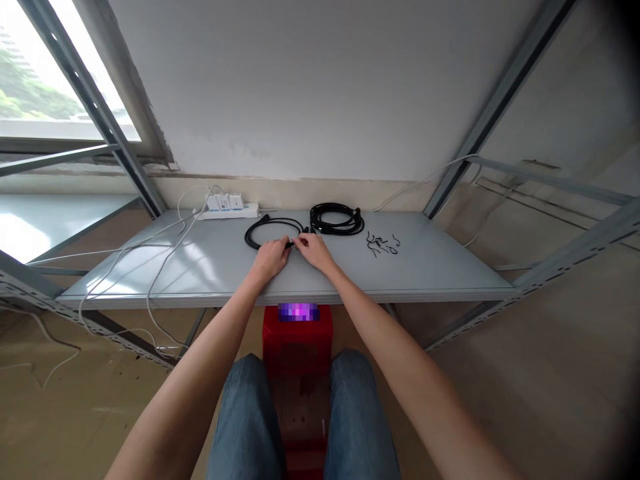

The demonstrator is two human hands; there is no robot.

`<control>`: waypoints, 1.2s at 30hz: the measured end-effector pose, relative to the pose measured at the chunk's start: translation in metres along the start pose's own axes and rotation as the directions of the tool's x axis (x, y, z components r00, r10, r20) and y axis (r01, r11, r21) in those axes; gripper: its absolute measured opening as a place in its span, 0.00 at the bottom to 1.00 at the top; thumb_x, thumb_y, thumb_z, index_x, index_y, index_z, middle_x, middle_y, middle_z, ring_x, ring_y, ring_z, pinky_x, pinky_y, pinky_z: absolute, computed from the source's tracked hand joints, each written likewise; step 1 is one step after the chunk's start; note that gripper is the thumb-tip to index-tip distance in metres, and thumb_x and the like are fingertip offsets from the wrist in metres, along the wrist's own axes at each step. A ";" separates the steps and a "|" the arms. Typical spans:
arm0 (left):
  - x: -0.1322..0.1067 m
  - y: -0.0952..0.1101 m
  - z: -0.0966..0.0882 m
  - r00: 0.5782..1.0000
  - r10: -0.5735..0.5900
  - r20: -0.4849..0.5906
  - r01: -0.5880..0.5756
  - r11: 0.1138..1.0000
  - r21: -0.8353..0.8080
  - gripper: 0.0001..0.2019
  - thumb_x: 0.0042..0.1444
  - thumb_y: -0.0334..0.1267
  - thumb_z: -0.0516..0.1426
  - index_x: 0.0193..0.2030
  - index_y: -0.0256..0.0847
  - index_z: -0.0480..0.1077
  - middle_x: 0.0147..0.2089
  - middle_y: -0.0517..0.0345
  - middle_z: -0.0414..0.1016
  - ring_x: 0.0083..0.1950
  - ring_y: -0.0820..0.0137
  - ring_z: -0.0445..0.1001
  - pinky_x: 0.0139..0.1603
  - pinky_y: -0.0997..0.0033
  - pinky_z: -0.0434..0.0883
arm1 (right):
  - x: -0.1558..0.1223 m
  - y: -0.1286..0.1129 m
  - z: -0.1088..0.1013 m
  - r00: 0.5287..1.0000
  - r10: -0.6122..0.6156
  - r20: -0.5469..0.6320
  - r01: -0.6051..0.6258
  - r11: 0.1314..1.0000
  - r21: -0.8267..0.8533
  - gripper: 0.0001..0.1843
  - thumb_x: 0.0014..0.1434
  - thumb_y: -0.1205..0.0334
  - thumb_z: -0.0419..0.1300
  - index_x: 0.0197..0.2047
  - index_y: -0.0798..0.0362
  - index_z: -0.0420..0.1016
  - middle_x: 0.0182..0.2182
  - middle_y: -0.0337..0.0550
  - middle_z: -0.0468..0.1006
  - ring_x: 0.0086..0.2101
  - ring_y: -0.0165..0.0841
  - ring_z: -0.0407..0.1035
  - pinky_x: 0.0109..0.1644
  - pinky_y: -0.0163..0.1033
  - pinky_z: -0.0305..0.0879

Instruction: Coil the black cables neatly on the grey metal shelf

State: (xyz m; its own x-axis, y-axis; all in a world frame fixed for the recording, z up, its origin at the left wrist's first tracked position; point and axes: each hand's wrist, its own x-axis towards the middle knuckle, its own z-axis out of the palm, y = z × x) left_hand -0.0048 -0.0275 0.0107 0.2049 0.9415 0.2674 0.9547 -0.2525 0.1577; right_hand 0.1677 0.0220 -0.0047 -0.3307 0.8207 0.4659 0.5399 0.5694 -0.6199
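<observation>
A loosely looped black cable [248, 235] lies on the grey shelf, its lower part passing under my fingers. My left hand [271, 257] is closed on this cable at the near side of the loop. Touching the same spot from the right is my right hand [313, 251], its thumb and fingers pinched together; whatever sits between them is too small to make out. Just behind the right hand rests a thicker coil of black cable [337, 231]. Several short black wire ties [383, 245] are scattered to the right of it.
A white power strip [227, 212] with plugged-in adapters stands at the back left of the metal shelf [425, 267]. White cords [163, 267] trail over the left side and front edge. Steel uprights [453, 177] flank the shelf. A red box [297, 343] is below, between my knees.
</observation>
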 end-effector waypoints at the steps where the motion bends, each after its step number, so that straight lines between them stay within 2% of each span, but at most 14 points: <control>1: 0.000 0.001 0.000 1.000 -0.001 0.001 0.001 1.000 0.005 0.14 0.73 0.39 0.51 0.59 0.40 0.71 0.53 0.40 0.83 0.55 0.51 0.81 0.53 0.60 0.71 | 0.000 0.000 0.000 1.000 0.007 0.001 -0.007 1.000 0.009 0.20 0.71 0.53 0.58 0.28 0.52 0.72 0.25 0.38 0.75 0.29 0.31 0.65 0.37 0.36 0.57; 5: 0.000 0.003 -0.001 1.000 -0.004 0.010 0.003 1.000 0.019 0.14 0.74 0.40 0.50 0.59 0.40 0.71 0.53 0.39 0.83 0.55 0.51 0.80 0.54 0.59 0.71 | 0.000 -0.002 0.000 1.000 0.015 0.015 -0.014 1.000 -0.013 0.14 0.69 0.59 0.60 0.30 0.52 0.74 0.28 0.39 0.77 0.30 0.32 0.68 0.37 0.36 0.59; 9: -0.002 0.005 -0.003 1.000 0.000 0.015 -0.001 0.999 0.033 0.15 0.74 0.39 0.49 0.59 0.39 0.71 0.53 0.39 0.83 0.55 0.50 0.80 0.55 0.57 0.71 | -0.005 -0.013 -0.001 0.999 0.008 0.032 -0.002 0.981 -0.192 0.06 0.71 0.62 0.59 0.41 0.52 0.77 0.35 0.43 0.81 0.35 0.36 0.72 0.41 0.38 0.60; 12: -0.003 0.007 -0.005 1.000 -0.003 0.023 0.002 0.999 0.034 0.15 0.74 0.37 0.48 0.60 0.39 0.71 0.54 0.40 0.83 0.55 0.52 0.81 0.55 0.58 0.71 | -0.009 -0.021 -0.001 0.996 -0.063 0.062 0.082 0.917 -0.391 0.09 0.75 0.62 0.55 0.47 0.53 0.76 0.42 0.50 0.81 0.42 0.41 0.72 0.49 0.42 0.62; 15: -0.003 0.008 -0.006 1.000 -0.004 0.026 0.003 0.999 0.038 0.16 0.74 0.36 0.48 0.61 0.38 0.71 0.55 0.39 0.83 0.55 0.52 0.81 0.56 0.58 0.71 | -0.011 -0.026 -0.001 0.987 -0.126 0.104 0.161 0.860 -0.484 0.12 0.77 0.62 0.50 0.48 0.53 0.74 0.44 0.54 0.80 0.46 0.44 0.71 0.55 0.45 0.62; 22: -0.004 0.010 -0.008 1.000 0.012 0.025 -0.014 0.999 0.048 0.16 0.75 0.36 0.47 0.62 0.37 0.70 0.55 0.39 0.83 0.55 0.52 0.81 0.56 0.59 0.71 | -0.011 -0.021 -0.001 0.978 -0.191 0.088 0.210 0.869 -0.449 0.12 0.77 0.68 0.49 0.49 0.53 0.74 0.47 0.52 0.80 0.49 0.43 0.70 0.53 0.44 0.61; 29: -0.001 0.005 -0.002 1.000 0.013 0.018 -0.014 0.999 0.029 0.18 0.74 0.37 0.48 0.65 0.37 0.69 0.57 0.38 0.82 0.56 0.51 0.81 0.57 0.57 0.71 | -0.011 -0.017 -0.001 0.970 -0.234 0.066 0.242 0.902 -0.358 0.19 0.71 0.77 0.46 0.49 0.53 0.75 0.48 0.51 0.79 0.50 0.41 0.69 0.53 0.43 0.63; 32: -0.001 0.005 -0.002 1.000 0.007 0.025 -0.008 0.999 0.034 0.18 0.74 0.37 0.47 0.65 0.37 0.69 0.56 0.38 0.82 0.55 0.52 0.81 0.58 0.58 0.71 | -0.011 -0.019 -0.002 0.970 -0.234 0.063 0.241 0.911 -0.336 0.19 0.71 0.76 0.46 0.50 0.53 0.76 0.48 0.51 0.79 0.50 0.41 0.70 0.54 0.43 0.64; 36: 0.000 0.006 -0.001 1.000 0.008 0.026 -0.009 0.999 0.041 0.19 0.75 0.37 0.46 0.64 0.37 0.69 0.55 0.37 0.82 0.56 0.51 0.81 0.58 0.58 0.71 | -0.012 -0.021 -0.002 0.973 -0.226 0.035 0.222 0.894 -0.390 0.15 0.75 0.70 0.49 0.51 0.55 0.77 0.48 0.53 0.80 0.50 0.44 0.69 0.56 0.45 0.63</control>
State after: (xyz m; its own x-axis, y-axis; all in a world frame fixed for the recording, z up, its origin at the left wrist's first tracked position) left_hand 0.0002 -0.0296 0.0127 0.2177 0.9451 0.2437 0.9609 -0.2514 0.1164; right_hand 0.1619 0.0003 0.0042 -0.4710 0.6717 0.5719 0.7109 0.6728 -0.2047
